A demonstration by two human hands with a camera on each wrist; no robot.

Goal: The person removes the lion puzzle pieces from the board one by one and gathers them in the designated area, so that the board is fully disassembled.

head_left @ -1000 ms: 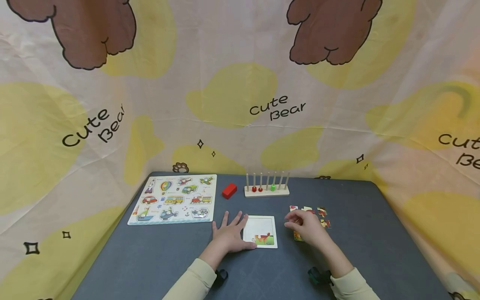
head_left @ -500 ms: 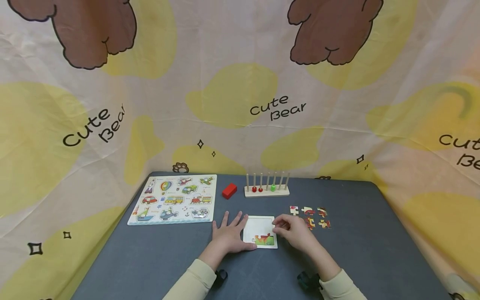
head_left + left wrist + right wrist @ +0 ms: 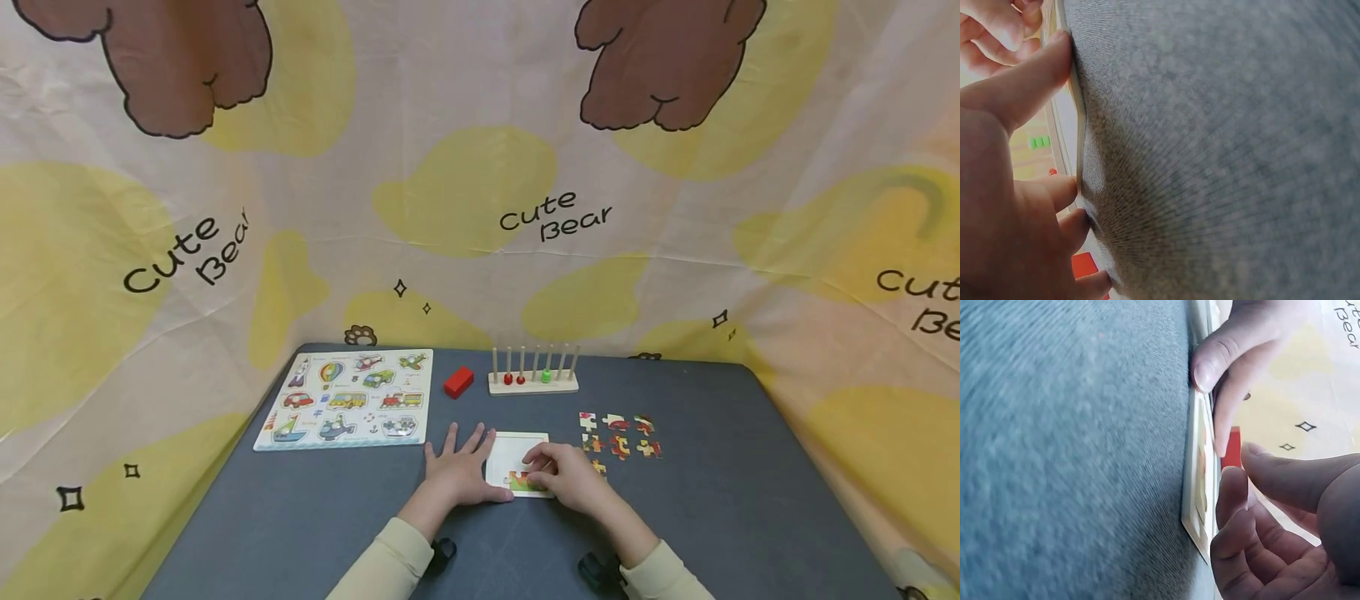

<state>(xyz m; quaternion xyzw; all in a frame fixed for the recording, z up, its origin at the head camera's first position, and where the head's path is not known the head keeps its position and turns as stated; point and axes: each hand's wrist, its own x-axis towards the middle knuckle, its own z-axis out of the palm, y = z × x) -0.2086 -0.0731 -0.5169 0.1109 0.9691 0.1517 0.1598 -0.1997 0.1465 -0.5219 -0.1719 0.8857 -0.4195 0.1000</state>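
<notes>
My left hand (image 3: 459,477) lies spread at the left side of a small white puzzle tray (image 3: 512,450), thumb along its near edge. In the left wrist view, several of its fingers (image 3: 1063,189) line the tray's rim. Joined jigsaw pieces (image 3: 517,480), green and orange, sit in the tray's lower right part. Over them is my right hand (image 3: 573,482), fingers bent and partly hiding them. In the right wrist view its thumb and forefinger are close together, with nothing visible between them. Several loose jigsaw pieces (image 3: 620,447) lie in rows right of the tray.
A white vehicle picture board (image 3: 352,400) lies at the back left of the dark table (image 3: 720,500). Behind the tray are a red block (image 3: 459,382) and a wooden peg stand (image 3: 533,387) with red and green beads. A printed cloth (image 3: 450,200) hangs behind.
My right hand has moved left from above the loose jigsaw pieces to the tray's lower right part, uncovering those loose pieces. My left hand has stayed in place.
</notes>
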